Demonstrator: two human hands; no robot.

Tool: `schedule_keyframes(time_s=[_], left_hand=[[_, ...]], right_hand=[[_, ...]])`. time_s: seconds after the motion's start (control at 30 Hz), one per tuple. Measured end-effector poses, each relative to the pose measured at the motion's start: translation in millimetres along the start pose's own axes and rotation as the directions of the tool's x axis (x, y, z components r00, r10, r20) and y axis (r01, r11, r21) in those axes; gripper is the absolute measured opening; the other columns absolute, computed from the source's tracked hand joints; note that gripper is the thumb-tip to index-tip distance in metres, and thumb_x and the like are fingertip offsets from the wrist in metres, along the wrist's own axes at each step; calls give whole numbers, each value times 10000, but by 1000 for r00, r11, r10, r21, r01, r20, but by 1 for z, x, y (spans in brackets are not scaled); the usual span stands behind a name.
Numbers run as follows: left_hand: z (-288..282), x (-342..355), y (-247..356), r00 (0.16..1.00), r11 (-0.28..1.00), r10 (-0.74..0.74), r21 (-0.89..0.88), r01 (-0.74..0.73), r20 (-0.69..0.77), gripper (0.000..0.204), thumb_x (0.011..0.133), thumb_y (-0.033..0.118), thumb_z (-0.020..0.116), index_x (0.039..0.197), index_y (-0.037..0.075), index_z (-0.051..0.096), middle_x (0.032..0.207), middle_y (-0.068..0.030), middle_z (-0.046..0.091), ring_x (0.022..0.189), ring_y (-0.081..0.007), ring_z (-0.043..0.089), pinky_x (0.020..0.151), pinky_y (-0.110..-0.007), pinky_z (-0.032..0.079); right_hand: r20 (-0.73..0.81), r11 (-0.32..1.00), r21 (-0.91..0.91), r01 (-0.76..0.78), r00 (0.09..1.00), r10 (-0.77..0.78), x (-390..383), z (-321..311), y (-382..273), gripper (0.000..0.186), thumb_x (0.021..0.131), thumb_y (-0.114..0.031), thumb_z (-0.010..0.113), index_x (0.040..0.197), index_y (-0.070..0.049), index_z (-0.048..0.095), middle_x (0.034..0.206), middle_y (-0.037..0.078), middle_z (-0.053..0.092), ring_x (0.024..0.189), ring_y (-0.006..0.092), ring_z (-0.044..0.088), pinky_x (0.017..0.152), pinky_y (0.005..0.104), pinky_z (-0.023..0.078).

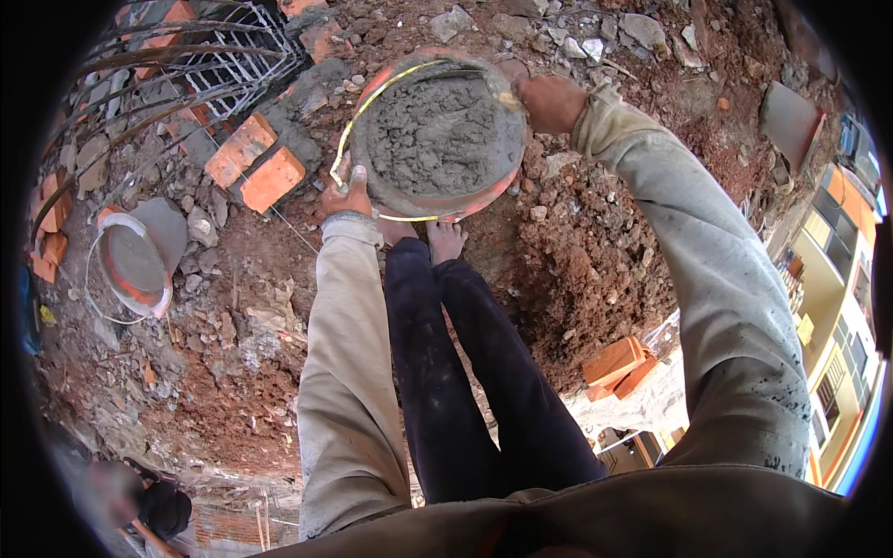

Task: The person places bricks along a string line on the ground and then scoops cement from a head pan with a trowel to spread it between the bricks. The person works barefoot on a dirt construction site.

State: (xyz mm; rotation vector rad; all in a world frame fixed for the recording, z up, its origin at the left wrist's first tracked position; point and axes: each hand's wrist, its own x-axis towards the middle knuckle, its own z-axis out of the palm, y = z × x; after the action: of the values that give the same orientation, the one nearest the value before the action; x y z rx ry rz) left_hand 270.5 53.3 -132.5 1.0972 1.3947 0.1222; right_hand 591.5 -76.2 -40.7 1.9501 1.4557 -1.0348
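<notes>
Head view looks down at a round pan full of wet grey mortar, held just above bare feet over red dirt. Left hand fingers grip the near rim, right hand clamps the far rim, with orange bricks just left.
</notes>
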Motion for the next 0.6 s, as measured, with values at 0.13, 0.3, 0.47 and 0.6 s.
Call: schedule_keyframes(time_s=[0.13, 0.3, 0.47, 0.6], left_hand=[[-18, -5, 7, 993, 984, -115, 133, 119, -31, 390, 837, 82, 607, 1226, 71, 584, 1114, -65, 637, 972, -168, 592, 837, -305, 468], [-30, 1, -51, 993, 982, -90, 158, 102, -81, 365, 852, 66, 582, 1216, 84, 592, 1152, -77, 623, 989, -192, 595, 836, -316, 473], [-35, 0, -32, 935, 909, -353, -250, 334, -32, 341, 875, 55, 561, 1200, 151, 602, 1137, -48, 610, 923, -196, 598, 699, -343, 525], [-29, -3, -24, 952, 953, -297, -83, 291, -77, 331, 878, 64, 560, 1205, 109, 590, 1148, -56, 608, 962, -217, 592, 746, -365, 514]], right_hand=[[544, 663, 635, -397, 839, -20, -17, 18, -58, 431, 674, -128, 656, 1025, 89, 531, 860, 238, 644, 680, 251, 646, 615, 356, 520], [211, 819, 491, -297, 953, 220, -83, 45, -175, 421, 665, -86, 666, 1011, 97, 511, 796, 231, 638, 683, 344, 660, 652, 413, 540], [291, 816, 374, -441, 891, 348, -54, 52, -181, 314, 705, -131, 669, 951, 9, 532, 813, 186, 652, 676, 353, 658, 646, 430, 539], [136, 836, 459, -299, 954, 267, -62, 93, -201, 416, 706, -143, 680, 1044, 68, 563, 624, 191, 615, 723, 297, 675, 607, 384, 531]])
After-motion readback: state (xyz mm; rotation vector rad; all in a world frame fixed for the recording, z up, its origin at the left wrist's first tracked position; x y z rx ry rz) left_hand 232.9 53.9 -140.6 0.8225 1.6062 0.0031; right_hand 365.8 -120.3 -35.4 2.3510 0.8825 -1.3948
